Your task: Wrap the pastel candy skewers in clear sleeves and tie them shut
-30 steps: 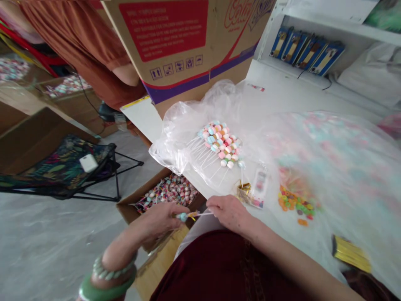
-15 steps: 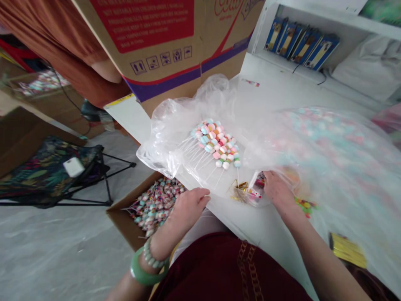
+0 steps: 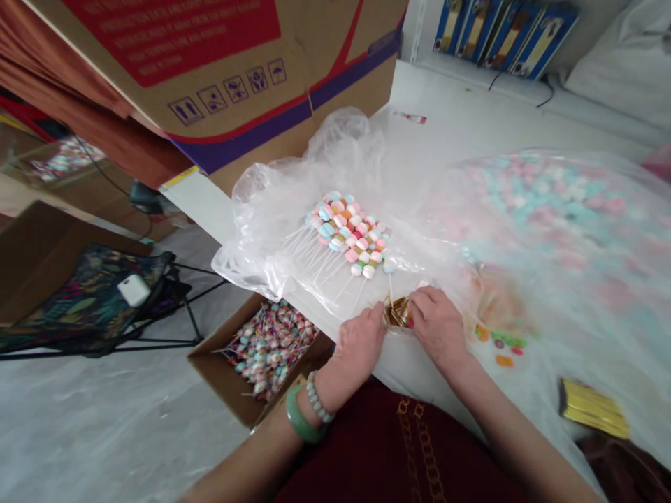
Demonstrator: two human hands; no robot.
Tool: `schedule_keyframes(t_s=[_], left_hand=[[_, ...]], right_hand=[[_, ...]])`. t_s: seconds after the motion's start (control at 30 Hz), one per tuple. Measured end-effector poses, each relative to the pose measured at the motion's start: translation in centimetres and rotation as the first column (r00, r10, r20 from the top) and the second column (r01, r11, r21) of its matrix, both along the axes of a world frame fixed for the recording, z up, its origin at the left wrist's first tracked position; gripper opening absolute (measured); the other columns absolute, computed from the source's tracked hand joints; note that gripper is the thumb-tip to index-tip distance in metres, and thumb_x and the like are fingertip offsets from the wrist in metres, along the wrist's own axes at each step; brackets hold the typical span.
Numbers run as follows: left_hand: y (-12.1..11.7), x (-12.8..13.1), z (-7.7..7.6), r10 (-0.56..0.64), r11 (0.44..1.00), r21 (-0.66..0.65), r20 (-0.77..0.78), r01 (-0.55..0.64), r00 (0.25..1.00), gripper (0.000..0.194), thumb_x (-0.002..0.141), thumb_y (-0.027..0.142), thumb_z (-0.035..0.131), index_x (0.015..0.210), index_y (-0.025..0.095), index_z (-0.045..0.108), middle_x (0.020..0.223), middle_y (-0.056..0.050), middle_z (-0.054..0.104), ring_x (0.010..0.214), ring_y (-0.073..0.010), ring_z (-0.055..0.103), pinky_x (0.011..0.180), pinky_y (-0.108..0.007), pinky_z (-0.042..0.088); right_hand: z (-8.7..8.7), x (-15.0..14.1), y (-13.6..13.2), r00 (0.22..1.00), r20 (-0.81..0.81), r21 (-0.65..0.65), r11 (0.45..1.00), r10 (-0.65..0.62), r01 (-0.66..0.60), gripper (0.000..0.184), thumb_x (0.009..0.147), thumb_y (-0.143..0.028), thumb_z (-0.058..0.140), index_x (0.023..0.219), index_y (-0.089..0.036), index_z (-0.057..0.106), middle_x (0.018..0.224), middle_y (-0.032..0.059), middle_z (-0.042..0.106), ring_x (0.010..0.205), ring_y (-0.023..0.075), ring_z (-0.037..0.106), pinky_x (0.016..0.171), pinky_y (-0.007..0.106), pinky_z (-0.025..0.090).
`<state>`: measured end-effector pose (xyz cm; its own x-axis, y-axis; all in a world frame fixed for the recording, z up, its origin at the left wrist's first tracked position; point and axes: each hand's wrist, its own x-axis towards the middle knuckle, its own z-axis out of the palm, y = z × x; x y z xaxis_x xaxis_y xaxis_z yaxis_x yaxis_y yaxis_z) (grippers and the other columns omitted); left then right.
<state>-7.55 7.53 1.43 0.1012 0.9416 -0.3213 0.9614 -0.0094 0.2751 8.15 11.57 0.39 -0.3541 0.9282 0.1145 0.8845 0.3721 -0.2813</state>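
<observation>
My left hand [image 3: 361,347] and my right hand [image 3: 437,325] meet at the front edge of the white table, both pinching a small clear bag [image 3: 398,314] whose neck shows a gold twist tie. Just beyond them, a stack of pastel marshmallow-like sweets on white sticks [image 3: 349,234] rests on a crumpled clear plastic bag [image 3: 262,237]. A cardboard box of finished sweets on sticks [image 3: 267,347] sits below the table edge, left of my left hand. Loose coloured candies [image 3: 495,347] lie right of my right hand.
A large clear bag of pastel sweets [image 3: 550,202] covers the table's right side. A bundle of gold twist ties [image 3: 592,418] lies at front right. A big printed carton [image 3: 210,70] looms at the back, and a patterned folding stool [image 3: 89,300] stands on the floor at left.
A second ago my left hand held a stick sweet near the box. Now both hands have come together on the small bag, and the gold tie is gathered at its neck.
</observation>
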Motion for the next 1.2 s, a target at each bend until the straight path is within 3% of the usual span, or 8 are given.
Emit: schedule_keyframes(t_s=[0.1, 0.2, 0.43, 0.67, 0.8, 0.97, 1.07, 1.2], left_hand=[[-1.0, -0.1, -0.3, -0.037, 0.999, -0.018, -0.018, 0.036, 0.999, 0.039, 0.092, 0.02, 0.041, 0.13, 0.022, 0.05, 0.095, -0.009, 0.064, 0.084, -0.0215, 0.065, 0.07, -0.028, 0.047], [-1.4, -0.4, -0.2, -0.067, 0.997, -0.035, -0.018, 0.066, 0.998, 0.038, 0.093, 0.021, 0.039, 0.128, 0.024, 0.052, 0.092, -0.008, 0.063, 0.08, -0.0217, 0.065, 0.067, -0.029, 0.048], [-1.4, -1.3, -0.3, -0.051, 0.996, -0.063, 0.097, 0.058, 0.994, 0.041, 0.093, 0.022, 0.039, 0.132, 0.027, 0.049, 0.097, -0.008, 0.065, 0.085, -0.0194, 0.065, 0.073, -0.027, 0.049], [-0.7, -2.1, 0.3, 0.068, 0.997, -0.046, 0.138, -0.062, 0.988, 0.043, 0.091, 0.026, 0.047, 0.134, 0.025, 0.051, 0.1, -0.01, 0.069, 0.093, -0.0228, 0.065, 0.081, -0.032, 0.048], [0.4, -1.7, 1.3, 0.031, 0.999, 0.03, 0.161, -0.036, 0.986, 0.027, 0.091, 0.026, 0.046, 0.11, 0.025, 0.066, 0.095, -0.006, 0.068, 0.089, -0.0193, 0.064, 0.079, -0.028, 0.047], [2.6, 1.6, 1.5, -0.058, 0.995, 0.095, 0.275, 0.033, 0.96, 0.025, 0.089, 0.024, 0.044, 0.084, 0.021, 0.068, 0.087, -0.005, 0.062, 0.085, -0.0174, 0.061, 0.077, -0.028, 0.046], [4.2, 2.9, 0.9, 0.159, 0.984, -0.024, 0.547, -0.174, 0.822, 0.022, 0.087, 0.026, 0.047, 0.078, 0.019, 0.066, 0.081, -0.004, 0.062, 0.079, -0.0157, 0.061, 0.074, -0.027, 0.047], [5.9, 2.3, 0.6, 0.507, 0.8, -0.362, 0.835, -0.478, 0.216, 0.029, 0.089, 0.04, 0.044, 0.098, 0.016, 0.059, 0.092, -0.006, 0.062, 0.066, -0.0122, 0.061, 0.061, -0.026, 0.049]], right_hand=[[-0.1, -3.5, 1.5, 0.994, 0.024, -0.177, 0.978, -0.105, 0.107, 0.027, 0.093, -0.027, 0.042, 0.086, -0.015, 0.065, 0.093, 0.0142, 0.064, 0.09, 0.0248, 0.059, 0.08, 0.035, 0.042], [-0.6, -5.2, 3.1, 0.938, -0.141, -0.403, 0.884, -0.315, 0.237, 0.019, 0.083, -0.023, 0.049, 0.083, -0.013, 0.065, 0.093, 0.0172, 0.065, 0.092, 0.0287, 0.058, 0.08, 0.039, 0.039], [-0.5, -1.5, 5.3, 0.784, -0.382, -0.693, 0.713, -0.489, 0.107, 0.019, 0.068, -0.034, 0.053, 0.054, -0.021, 0.05, 0.048, -0.0022, 0.044, 0.049, 0.0148, 0.045, 0.05, 0.028, 0.031], [1.0, 4.2, 4.8, 0.574, -0.582, -0.763, 0.631, -0.576, -0.139, 0.029, 0.064, -0.044, 0.066, 0.057, -0.019, 0.053, 0.05, -0.0038, 0.046, 0.044, 0.0081, 0.034, 0.044, 0.024, 0.026], [0.3, 7.0, 4.2, 0.434, -0.598, -0.792, 0.581, -0.674, -0.189, 0.028, 0.061, -0.038, 0.078, 0.065, -0.016, 0.06, 0.055, -0.003, 0.052, 0.046, 0.0069, 0.037, 0.044, 0.023, 0.022], [-0.2, 8.6, 3.7, 0.375, -0.611, -0.788, 0.579, -0.697, -0.208, 0.028, 0.061, -0.036, 0.079, 0.073, -0.015, 0.065, 0.054, -0.0039, 0.052, 0.047, 0.007, 0.038, 0.044, 0.022, 0.023], [0.3, 9.1, 2.9, 0.372, -0.64, -0.766, 0.59, -0.672, -0.254, 0.024, 0.065, -0.035, 0.076, 0.071, -0.016, 0.063, 0.054, -0.0043, 0.052, 0.046, 0.0061, 0.037, 0.045, 0.021, 0.022], [0.7, 9.0, 1.2, 0.38, -0.639, -0.769, 0.567, -0.669, -0.295, 0.02, 0.071, -0.034, 0.071, 0.073, -0.017, 0.061, 0.054, -0.0046, 0.052, 0.045, 0.0062, 0.038, 0.045, 0.021, 0.023]])
